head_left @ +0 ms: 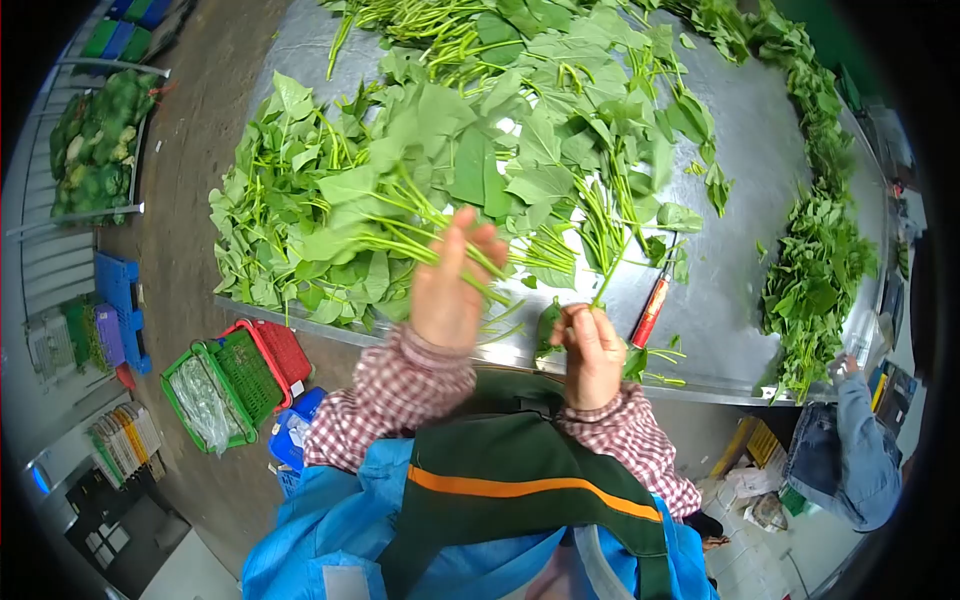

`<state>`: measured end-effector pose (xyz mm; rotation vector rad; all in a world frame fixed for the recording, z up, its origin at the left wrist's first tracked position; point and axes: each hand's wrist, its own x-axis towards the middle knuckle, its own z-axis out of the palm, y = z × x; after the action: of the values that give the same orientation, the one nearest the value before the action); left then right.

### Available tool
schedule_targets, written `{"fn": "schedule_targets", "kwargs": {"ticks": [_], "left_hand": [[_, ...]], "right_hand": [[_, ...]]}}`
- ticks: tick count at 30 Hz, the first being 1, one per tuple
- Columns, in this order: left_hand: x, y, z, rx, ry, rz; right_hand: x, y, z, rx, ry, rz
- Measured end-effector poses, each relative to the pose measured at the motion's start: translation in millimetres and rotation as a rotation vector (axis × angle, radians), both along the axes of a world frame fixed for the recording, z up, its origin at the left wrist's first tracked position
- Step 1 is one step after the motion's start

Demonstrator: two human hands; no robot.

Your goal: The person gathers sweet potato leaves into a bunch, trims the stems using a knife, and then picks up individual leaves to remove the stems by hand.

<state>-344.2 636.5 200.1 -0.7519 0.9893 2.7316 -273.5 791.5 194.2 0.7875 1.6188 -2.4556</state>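
Observation:
My left hand [450, 285], slightly blurred, is closed around a small bunch of leafy green stems [385, 225]. The leaves fan out to the left, and the cut stem ends poke out past the fingers on the right. Close to the table's near edge, my right hand [592, 360] pinches a single green stem [612, 270] that points up and away. Just right of that hand lies a knife with a red handle [650, 312]. Beyond both hands, a wide heap of leafy greens [540, 140] covers the metal table [740, 290], several stems pointing towards me.
A long row of greens [815, 275] runs along the table's right side. On the floor at left stand a green basket [240, 385], a red basket [280, 360] and a blue crate [290, 435]. Another person in a denim jacket [850, 455] is at the far right.

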Motion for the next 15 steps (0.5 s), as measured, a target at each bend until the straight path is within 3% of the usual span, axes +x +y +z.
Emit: {"fn": "schedule_targets", "kwargs": {"ticks": [1, 3, 4, 7, 8, 12, 15], "left_hand": [[-4.8, -14.7, 1.8, -0.088, 0.045, -0.059], [-6.1, -30.6, 10.9, -0.046, 0.145, -0.252], [-4.9, -30.6, 13.8, -0.019, 0.142, -0.249], [-3.9, -19.3, 16.9, 0.051, 0.152, -0.254], [-1.6, -15.4, 17.8, 0.066, 0.159, -0.262], [1.3, -15.2, 26.2, 0.029, 0.223, -0.351], [4.8, -16.6, 28.5, 0.002, 0.215, -0.377]], "right_hand": [[2.6, 16.3, -8.9, 0.056, -0.012, 0.173], [-1.3, 35.8, -16.4, 0.556, 0.014, 0.746], [1.2, 33.3, -22.2, 0.848, 0.187, 0.710], [-24.4, 15.1, -1.7, 0.494, 0.129, 0.588], [-35.8, 1.4, 19.4, 0.219, 0.075, 0.539], [-49.7, -24.7, 26.8, -0.113, 0.084, 0.591], [-44.4, -29.5, 26.6, -0.193, 0.013, 0.683]]}}
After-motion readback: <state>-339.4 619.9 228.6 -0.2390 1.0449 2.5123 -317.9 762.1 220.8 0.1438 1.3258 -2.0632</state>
